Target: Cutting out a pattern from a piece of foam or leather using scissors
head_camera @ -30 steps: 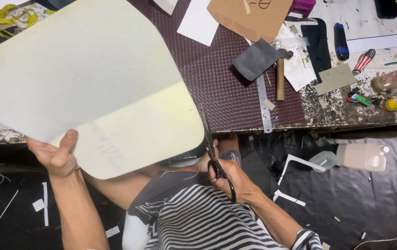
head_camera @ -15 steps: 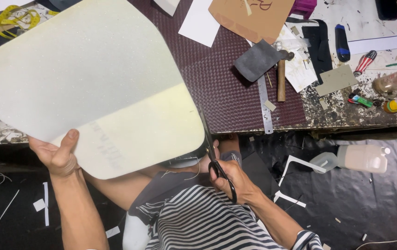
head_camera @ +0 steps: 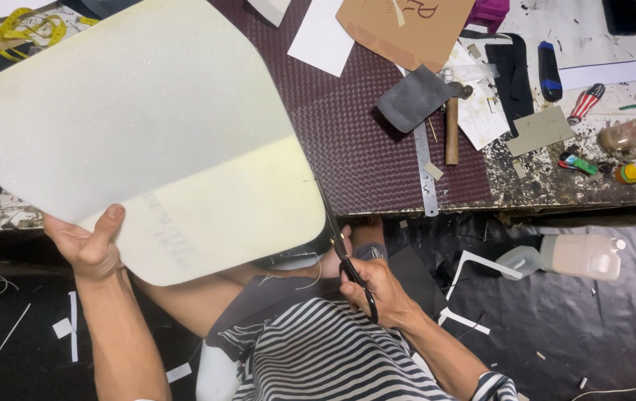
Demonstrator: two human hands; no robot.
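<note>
Tilting up over the tabletop point(head_camera: 377, 148) edge, the pale foam sheet point(head_camera: 147, 126) has its right edge at the black scissors point(head_camera: 347, 256), whose blades point up along it; the right hand point(head_camera: 377, 289) grips their handles below, the left hand point(head_camera: 91, 245) pinches the sheet's lower left corner.

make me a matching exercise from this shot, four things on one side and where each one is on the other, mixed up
Things:
1. pale sheet
2. scissors
3. metal ruler
4. plastic jug

Places:
a. lying on the dark floor covering
b. in the right hand
c. flat on the woven mat at the bench edge
d. pinched at its lower edge by the left hand

Pairs: 1-d, 2-b, 3-c, 4-a
</note>
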